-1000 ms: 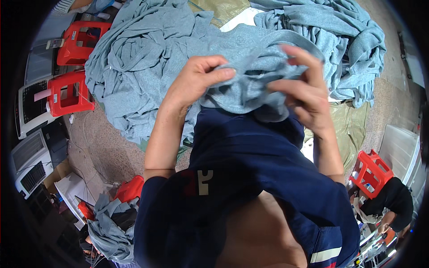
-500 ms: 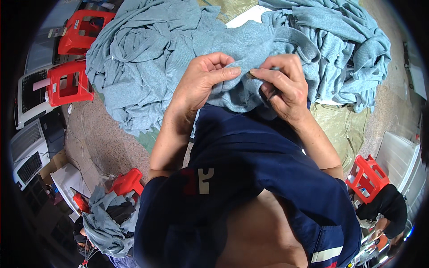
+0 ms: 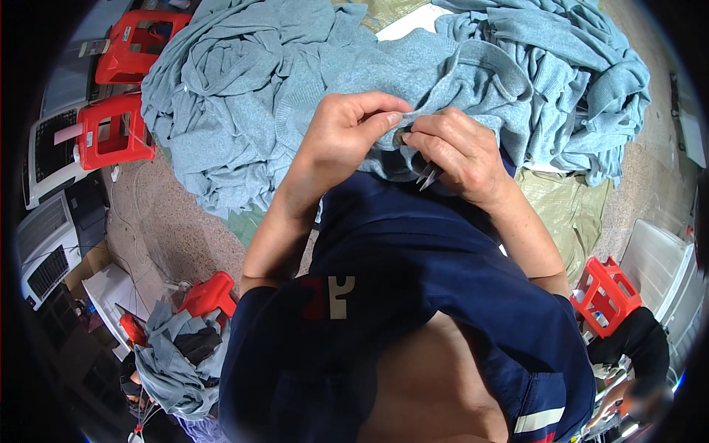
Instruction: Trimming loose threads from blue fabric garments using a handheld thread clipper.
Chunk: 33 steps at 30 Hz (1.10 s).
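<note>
A grey-blue knitted garment [image 3: 413, 66] lies bunched in front of me, its near part over my lap. My left hand [image 3: 341, 136] is closed, pinching the garment's edge between thumb and forefinger. Close beside it, my right hand [image 3: 461, 151] is closed with a small pair of pointed snips [image 3: 426, 176] in the palm; the blades stick out below the fingers. At its fingertips, against the knit, shows a small brownish thing [image 3: 401, 136] that I cannot make out.
Heaps of like knitwear lie at left [image 3: 229, 111] and right [image 3: 546, 74] on a greenish sheet [image 3: 565, 203]. Red stools [image 3: 118, 129] stand to the left, another stool [image 3: 609, 295] at the lower right. A person in black [image 3: 635, 347] is beyond it.
My right hand has turned over and lowered slightly, so the snips' blades now show. The left hand has shifted a little right along the garment's edge.
</note>
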Motion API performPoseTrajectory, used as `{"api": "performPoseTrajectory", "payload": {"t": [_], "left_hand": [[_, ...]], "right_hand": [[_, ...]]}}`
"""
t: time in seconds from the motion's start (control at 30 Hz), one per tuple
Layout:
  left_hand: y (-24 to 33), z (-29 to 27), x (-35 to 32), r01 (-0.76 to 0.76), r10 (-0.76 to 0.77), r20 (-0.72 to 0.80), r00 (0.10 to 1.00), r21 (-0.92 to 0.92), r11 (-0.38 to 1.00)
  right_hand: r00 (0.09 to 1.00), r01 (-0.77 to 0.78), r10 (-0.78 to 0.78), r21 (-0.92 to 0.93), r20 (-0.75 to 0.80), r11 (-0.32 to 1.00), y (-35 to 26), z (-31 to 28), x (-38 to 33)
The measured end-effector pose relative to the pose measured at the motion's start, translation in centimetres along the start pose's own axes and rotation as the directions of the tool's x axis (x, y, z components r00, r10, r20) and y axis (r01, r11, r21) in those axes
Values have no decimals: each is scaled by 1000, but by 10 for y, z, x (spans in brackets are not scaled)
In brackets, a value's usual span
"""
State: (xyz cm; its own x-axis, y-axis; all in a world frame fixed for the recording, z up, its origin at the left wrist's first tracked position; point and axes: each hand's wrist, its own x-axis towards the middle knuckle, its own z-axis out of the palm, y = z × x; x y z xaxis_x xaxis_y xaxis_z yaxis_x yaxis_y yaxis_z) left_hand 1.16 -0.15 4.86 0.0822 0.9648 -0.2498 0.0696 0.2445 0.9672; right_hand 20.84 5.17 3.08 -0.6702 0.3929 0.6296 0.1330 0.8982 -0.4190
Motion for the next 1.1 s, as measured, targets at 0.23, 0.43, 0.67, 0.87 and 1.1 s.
{"api": "performPoseTrajectory", "payload": {"t": [0.23,0.43,0.67,0.87,1.1], "left_hand": [[-5,6,-3,-149,149,13,989,88,985],[-2,11,-5,-298,322,-2,947,372,879],[-15,22,-5,-311,369,-161,915,300,902],[-21,19,-5,-423,496,48,867,597,682],[-21,22,-5,-468,612,110,783,753,464]], "right_hand": [[994,-111,111,3,-20,994,3,11,-11],[889,-451,456,277,49,849,-6,6,1],[868,-495,486,231,99,837,0,8,-8],[856,-502,517,294,32,813,2,8,-12],[907,-360,398,233,-142,903,-1,11,-18]]}}
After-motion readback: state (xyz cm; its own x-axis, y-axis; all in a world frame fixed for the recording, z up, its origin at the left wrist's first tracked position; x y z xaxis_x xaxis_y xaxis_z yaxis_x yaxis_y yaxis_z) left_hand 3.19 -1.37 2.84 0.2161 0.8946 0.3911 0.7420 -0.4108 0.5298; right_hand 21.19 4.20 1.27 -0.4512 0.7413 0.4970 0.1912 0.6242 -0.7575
